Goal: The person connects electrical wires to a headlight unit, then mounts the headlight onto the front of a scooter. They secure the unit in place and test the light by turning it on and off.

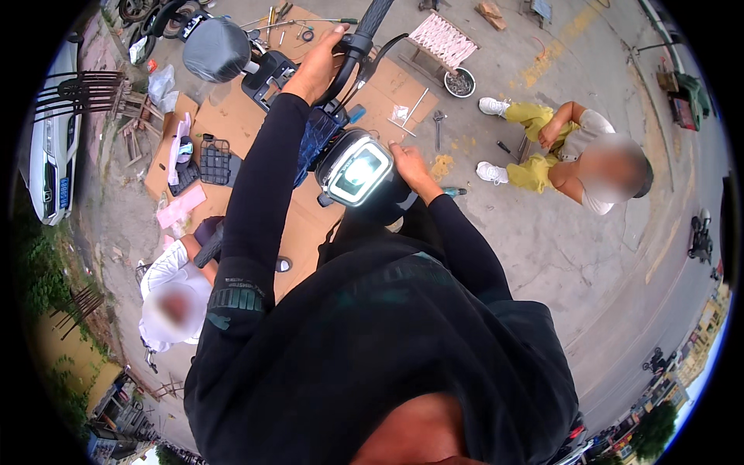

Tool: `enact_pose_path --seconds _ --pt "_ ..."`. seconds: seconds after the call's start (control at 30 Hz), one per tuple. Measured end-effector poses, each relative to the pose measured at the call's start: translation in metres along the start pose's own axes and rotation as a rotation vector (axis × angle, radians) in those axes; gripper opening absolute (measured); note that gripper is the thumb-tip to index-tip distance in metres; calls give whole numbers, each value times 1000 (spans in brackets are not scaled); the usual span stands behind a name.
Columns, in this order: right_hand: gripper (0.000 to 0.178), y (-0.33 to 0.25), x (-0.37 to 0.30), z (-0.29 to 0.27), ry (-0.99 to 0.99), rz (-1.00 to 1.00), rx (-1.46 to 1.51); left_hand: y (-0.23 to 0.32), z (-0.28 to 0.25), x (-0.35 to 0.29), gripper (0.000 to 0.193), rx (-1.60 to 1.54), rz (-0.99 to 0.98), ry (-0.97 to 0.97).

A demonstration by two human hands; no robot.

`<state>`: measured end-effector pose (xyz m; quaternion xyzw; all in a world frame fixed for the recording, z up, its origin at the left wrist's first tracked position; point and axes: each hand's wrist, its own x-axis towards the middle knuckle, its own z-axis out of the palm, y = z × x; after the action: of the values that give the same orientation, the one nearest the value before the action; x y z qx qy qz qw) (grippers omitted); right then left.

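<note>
A black electric bike stands before me, its lit square headlight [361, 175] facing up toward me. My left hand [318, 66] reaches to the black handlebar [355, 53] and is closed on it, the fingers partly hidden by the bar. At the headlight's right side, my right hand [412, 165] grips the housing; its far fingers are out of sight. A brake lever [380, 58] juts out right of the handlebar. Farther back is the bike's seat [217, 49], wrapped in clear plastic. Blue film [311, 139] shows just left of the headlight.
Cardboard sheets [298, 225] cover the ground, with hand tools [279, 27] at the back. A wrench [439, 128] lies right of them, near a woven stool [443, 40] and a bowl of small parts [459, 82]. One person [589, 147] sits right; another [180, 291] is lower left.
</note>
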<state>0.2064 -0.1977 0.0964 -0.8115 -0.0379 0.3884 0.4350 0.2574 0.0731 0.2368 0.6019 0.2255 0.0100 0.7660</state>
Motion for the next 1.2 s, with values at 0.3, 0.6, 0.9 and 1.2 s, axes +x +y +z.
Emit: enact_pose_path --seconds 0.3,0.6,0.9,1.2 --pt "61 56 42 34 -56 83 235 -1 13 -8 55 -64 135 -2" --pt "59 34 44 10 -164 44 100 -11 4 -8 54 -111 154 5" --pt "66 12 30 -1 -221 46 11 -6 15 -3 49 -261 189 -16" --pt "68 15 16 -11 -236 136 7 4 25 -15 52 -221 140 -3"
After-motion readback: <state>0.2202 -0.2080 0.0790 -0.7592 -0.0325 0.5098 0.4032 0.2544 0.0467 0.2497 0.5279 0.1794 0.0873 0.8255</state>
